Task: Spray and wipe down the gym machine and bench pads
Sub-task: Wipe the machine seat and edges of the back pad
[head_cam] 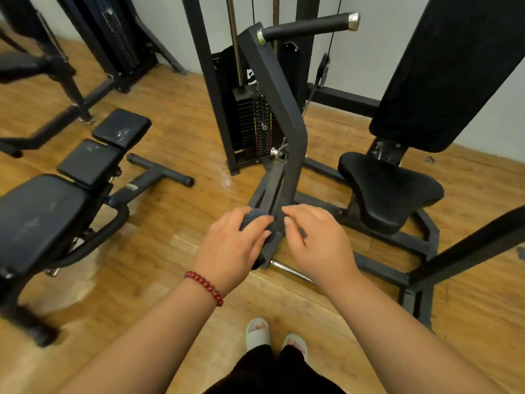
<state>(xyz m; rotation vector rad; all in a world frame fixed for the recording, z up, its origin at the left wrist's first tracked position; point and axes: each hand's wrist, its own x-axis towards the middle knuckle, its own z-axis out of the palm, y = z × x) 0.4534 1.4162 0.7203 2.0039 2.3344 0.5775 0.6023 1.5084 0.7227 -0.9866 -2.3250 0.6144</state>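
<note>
Left hand (234,240) grips dark cloth (254,221) on lower lever arm (297,166), frame centre; right hand (318,240) just beside, fingers curled, hold unclear. Lever arm axis runs up-frame toward handle (306,25).

Illumination is warm, even and moderate, with a pale sheen on the wood floor (227,180) just beyond the fingers (301,212) and soft shadows beneath the bench (42,217) to their left. The back pad (443,66), right of and beyond the fingers, is crushed to near-featureless black. The fingers are slightly soft, the bench foot (31,322) far to their left is motion-smeared, and straight frame members bow towards the picture edges.
</note>
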